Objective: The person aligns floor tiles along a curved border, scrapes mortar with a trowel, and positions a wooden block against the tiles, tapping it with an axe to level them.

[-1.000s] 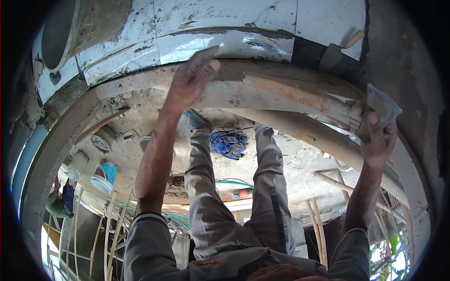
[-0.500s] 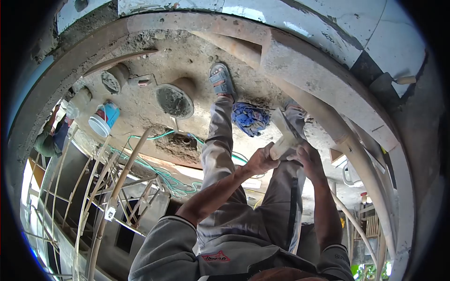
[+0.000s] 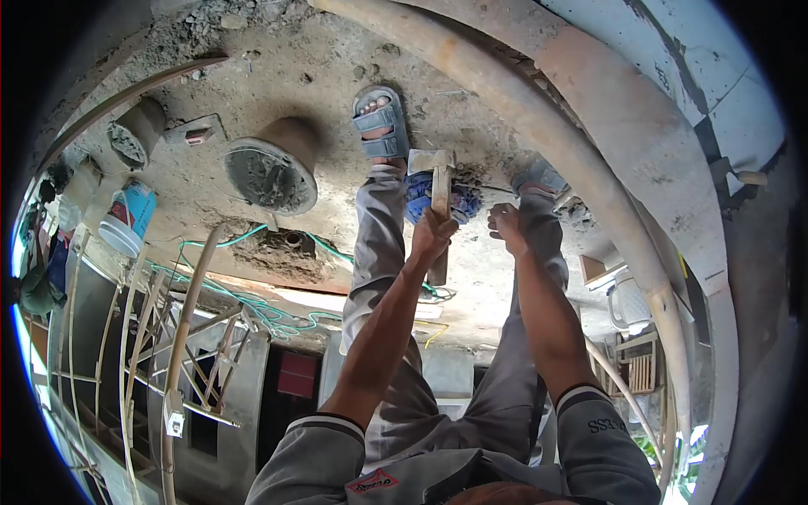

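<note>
My left hand (image 3: pixel 433 236) grips a mallet by its wooden handle (image 3: pixel 441 195). The dusty, blocky mallet head (image 3: pixel 431 160) points away from me, beside my sandalled left foot (image 3: pixel 379 122). A little to the right, my right hand (image 3: pixel 507 227) is apart from the mallet, its fingers curled in and nothing visible in them. Under the mallet, partly covered by it, a crumpled blue cloth (image 3: pixel 467 202) lies on the ground between my feet. My right foot (image 3: pixel 539 178) is just beyond my right hand.
A bucket of wet mortar (image 3: pixel 269 177) stands left of my foot, with a smaller one (image 3: pixel 135 135) and a blue-and-white pail (image 3: pixel 129 215) further left. A green hose (image 3: pixel 244 295) winds near bamboo poles (image 3: pixel 189 311). A thick pole (image 3: pixel 539 109) curves along the right; a trowel (image 3: pixel 728 177) lies beyond it.
My right hand has come off the mallet and moved left and away from me. The mallet, now in my left hand alone, has swung left with its head pointing forward. The view has shifted.
</note>
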A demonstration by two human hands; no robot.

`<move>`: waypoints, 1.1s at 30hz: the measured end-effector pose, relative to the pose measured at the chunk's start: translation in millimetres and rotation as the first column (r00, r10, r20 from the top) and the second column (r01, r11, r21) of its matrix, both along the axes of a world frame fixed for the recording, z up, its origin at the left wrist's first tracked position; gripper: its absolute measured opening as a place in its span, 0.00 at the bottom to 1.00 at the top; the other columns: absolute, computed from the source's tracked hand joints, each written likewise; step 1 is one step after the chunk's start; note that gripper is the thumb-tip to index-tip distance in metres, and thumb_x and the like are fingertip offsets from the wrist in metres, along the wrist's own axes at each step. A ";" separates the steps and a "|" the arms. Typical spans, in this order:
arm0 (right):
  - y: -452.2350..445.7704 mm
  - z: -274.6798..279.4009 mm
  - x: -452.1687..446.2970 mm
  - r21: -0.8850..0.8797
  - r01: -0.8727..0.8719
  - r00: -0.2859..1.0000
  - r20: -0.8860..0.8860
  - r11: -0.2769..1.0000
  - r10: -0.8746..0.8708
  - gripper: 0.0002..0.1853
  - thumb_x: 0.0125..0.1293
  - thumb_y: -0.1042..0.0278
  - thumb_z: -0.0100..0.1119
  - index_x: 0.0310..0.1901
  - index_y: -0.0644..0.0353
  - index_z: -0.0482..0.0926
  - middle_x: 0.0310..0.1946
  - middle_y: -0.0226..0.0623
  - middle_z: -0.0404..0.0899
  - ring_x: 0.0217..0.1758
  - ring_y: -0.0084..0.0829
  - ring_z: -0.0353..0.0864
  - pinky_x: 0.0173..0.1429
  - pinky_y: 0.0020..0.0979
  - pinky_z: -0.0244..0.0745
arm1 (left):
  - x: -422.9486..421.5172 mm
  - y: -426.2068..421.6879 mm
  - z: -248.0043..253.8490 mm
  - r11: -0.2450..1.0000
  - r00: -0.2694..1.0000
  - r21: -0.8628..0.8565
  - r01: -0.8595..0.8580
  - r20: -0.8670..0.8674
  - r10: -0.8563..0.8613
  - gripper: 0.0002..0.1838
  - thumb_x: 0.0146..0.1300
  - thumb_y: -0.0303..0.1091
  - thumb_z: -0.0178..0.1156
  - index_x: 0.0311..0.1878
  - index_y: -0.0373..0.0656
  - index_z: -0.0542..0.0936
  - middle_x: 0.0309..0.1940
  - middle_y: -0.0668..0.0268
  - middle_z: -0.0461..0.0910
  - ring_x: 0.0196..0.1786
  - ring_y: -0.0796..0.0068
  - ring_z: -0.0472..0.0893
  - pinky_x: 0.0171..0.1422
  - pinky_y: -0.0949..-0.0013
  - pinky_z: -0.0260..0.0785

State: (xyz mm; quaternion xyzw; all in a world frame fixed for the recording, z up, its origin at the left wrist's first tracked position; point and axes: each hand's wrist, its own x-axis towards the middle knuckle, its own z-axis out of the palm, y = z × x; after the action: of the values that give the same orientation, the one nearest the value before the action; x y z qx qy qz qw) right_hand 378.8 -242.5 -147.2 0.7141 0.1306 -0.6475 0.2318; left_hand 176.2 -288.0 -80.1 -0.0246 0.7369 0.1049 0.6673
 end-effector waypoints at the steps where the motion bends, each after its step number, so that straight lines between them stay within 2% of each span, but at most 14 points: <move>1: -10.9 -13.1 -5.8 -0.010 -0.002 1.000 0.008 1.000 0.002 0.15 0.63 0.61 0.56 0.49 0.53 0.71 0.33 0.31 0.77 0.34 0.27 0.79 0.36 0.33 0.77 | -6.2 0.5 -9.1 0.995 0.996 0.049 0.084 -0.041 -0.082 0.24 0.52 0.44 0.61 0.39 0.31 0.68 0.25 0.54 0.77 0.28 0.61 0.79 0.32 0.61 0.71; 7: -117.8 -90.6 18.4 -0.024 0.488 0.866 0.136 0.873 -0.480 0.04 0.63 0.67 0.54 0.39 0.53 0.73 0.31 0.30 0.73 0.31 0.28 0.76 0.37 0.38 0.76 | -20.5 12.5 -31.9 0.947 0.948 0.065 0.315 -0.060 -0.311 0.39 0.53 0.52 0.62 0.55 0.29 0.61 0.34 0.45 0.79 0.39 0.43 0.80 0.43 0.52 0.71; 9: -129.5 -88.9 4.3 0.103 0.459 0.755 0.478 0.882 -0.449 0.05 0.65 0.67 0.53 0.41 0.55 0.74 0.35 0.34 0.74 0.35 0.32 0.77 0.39 0.40 0.78 | -7.4 -13.3 -45.0 0.936 0.937 0.059 0.348 -0.022 -0.348 0.43 0.53 0.54 0.62 0.61 0.29 0.58 0.36 0.41 0.78 0.42 0.39 0.79 0.46 0.50 0.71; 14: -104.9 -111.1 -1.3 0.435 0.543 0.569 0.438 0.718 -0.696 0.10 0.59 0.63 0.56 0.41 0.54 0.76 0.31 0.34 0.75 0.31 0.31 0.77 0.36 0.35 0.76 | -4.0 -35.4 -49.5 0.814 0.818 0.099 0.573 0.003 -0.576 0.48 0.53 0.48 0.65 0.67 0.31 0.52 0.50 0.37 0.72 0.50 0.41 0.77 0.53 0.55 0.71; 15: -133.5 -143.2 28.8 0.380 0.462 0.722 0.364 0.801 -0.589 0.12 0.57 0.59 0.63 0.40 0.54 0.78 0.30 0.37 0.78 0.32 0.35 0.80 0.36 0.36 0.75 | -5.4 -50.9 -49.9 0.694 0.737 0.262 0.670 -0.126 -0.664 0.49 0.53 0.48 0.65 0.69 0.32 0.49 0.50 0.37 0.73 0.51 0.41 0.77 0.54 0.55 0.70; 16: -131.2 -144.7 40.0 0.190 -0.294 0.914 0.342 0.937 0.218 0.14 0.53 0.57 0.67 0.38 0.55 0.80 0.29 0.39 0.80 0.34 0.37 0.81 0.38 0.36 0.76 | -12.4 -36.6 -41.2 0.714 0.724 0.189 0.674 0.024 -0.690 0.51 0.53 0.46 0.65 0.70 0.32 0.47 0.51 0.38 0.73 0.52 0.43 0.77 0.56 0.55 0.69; 17: -120.2 -156.1 39.8 0.124 -0.894 0.447 0.188 0.431 0.874 0.16 0.50 0.55 0.70 0.36 0.55 0.81 0.29 0.41 0.81 0.36 0.39 0.82 0.40 0.37 0.76 | -16.1 -35.3 -40.4 0.880 0.868 -0.007 0.475 0.165 -0.467 0.51 0.52 0.44 0.66 0.71 0.33 0.46 0.54 0.39 0.73 0.55 0.45 0.76 0.58 0.55 0.69; 18: -107.3 -172.0 43.2 0.180 -0.880 0.470 0.193 0.440 0.861 0.16 0.50 0.55 0.70 0.36 0.55 0.81 0.29 0.41 0.81 0.36 0.39 0.82 0.40 0.37 0.76 | -16.2 -43.3 -39.5 0.840 0.836 0.068 0.539 0.082 -0.543 0.51 0.52 0.43 0.66 0.71 0.34 0.46 0.56 0.40 0.72 0.57 0.46 0.75 0.59 0.56 0.68; 19: -102.5 -181.9 53.2 0.178 -0.485 0.855 0.304 0.856 0.421 0.15 0.53 0.57 0.67 0.38 0.56 0.80 0.32 0.41 0.80 0.36 0.41 0.82 0.41 0.41 0.76 | -26.4 -19.6 -30.9 0.883 0.865 0.045 0.467 0.184 -0.467 0.48 0.54 0.43 0.65 0.71 0.36 0.50 0.56 0.40 0.72 0.59 0.46 0.74 0.61 0.57 0.67; 20: -102.2 -186.5 56.6 0.201 0.081 0.918 0.367 0.976 -0.152 0.14 0.55 0.58 0.63 0.40 0.57 0.79 0.36 0.41 0.80 0.36 0.42 0.81 0.43 0.45 0.76 | -24.3 -24.4 -32.6 0.827 0.816 0.008 0.563 0.151 -0.557 0.42 0.56 0.46 0.63 0.69 0.37 0.56 0.55 0.40 0.73 0.59 0.45 0.74 0.62 0.57 0.66; 21: -108.1 -187.9 41.4 0.215 0.620 0.642 0.414 0.754 -0.645 0.14 0.58 0.59 0.59 0.42 0.58 0.78 0.39 0.41 0.79 0.35 0.44 0.81 0.44 0.49 0.76 | -24.3 -26.1 -32.1 0.815 0.811 0.057 0.577 0.080 -0.580 0.39 0.58 0.49 0.61 0.67 0.37 0.60 0.54 0.41 0.74 0.59 0.45 0.73 0.63 0.56 0.66; 26: -123.9 -133.8 3.3 0.246 0.675 0.598 0.369 0.695 -0.711 0.12 0.63 0.64 0.49 0.43 0.63 0.72 0.32 0.41 0.71 0.37 0.40 0.79 0.40 0.52 0.78 | -37.4 -10.1 -23.6 0.948 0.981 0.255 0.190 -0.019 -0.191 0.24 0.65 0.40 0.58 0.60 0.38 0.67 0.42 0.55 0.80 0.45 0.63 0.81 0.48 0.67 0.72; 27: -87.0 -83.7 -34.6 0.308 0.838 0.358 0.313 0.451 -0.880 0.16 0.64 0.63 0.45 0.46 0.69 0.67 0.36 0.47 0.71 0.43 0.48 0.80 0.46 0.57 0.78 | -38.8 -5.5 -20.0 0.961 1.000 0.278 -0.001 -0.003 0.002 0.21 0.66 0.37 0.57 0.58 0.38 0.68 0.39 0.60 0.80 0.41 0.70 0.80 0.45 0.70 0.72; 33: 20.2 156.8 -127.2 0.195 0.506 0.862 -0.135 0.840 -0.488 0.12 0.70 0.59 0.45 0.45 0.58 0.71 0.23 0.28 0.68 0.18 0.18 0.68 0.20 0.24 0.68 | -67.0 107.3 50.8 0.704 0.843 0.528 -0.475 0.045 0.536 0.17 0.69 0.40 0.56 0.56 0.44 0.72 0.46 0.66 0.78 0.46 0.74 0.78 0.51 0.72 0.70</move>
State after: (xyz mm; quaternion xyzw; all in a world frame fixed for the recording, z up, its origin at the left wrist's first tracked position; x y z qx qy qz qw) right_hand 251.6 -222.2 9.7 0.7185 0.0219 -0.6945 -0.0315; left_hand 109.1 -180.7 -29.3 -0.0386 0.6813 0.4802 0.5512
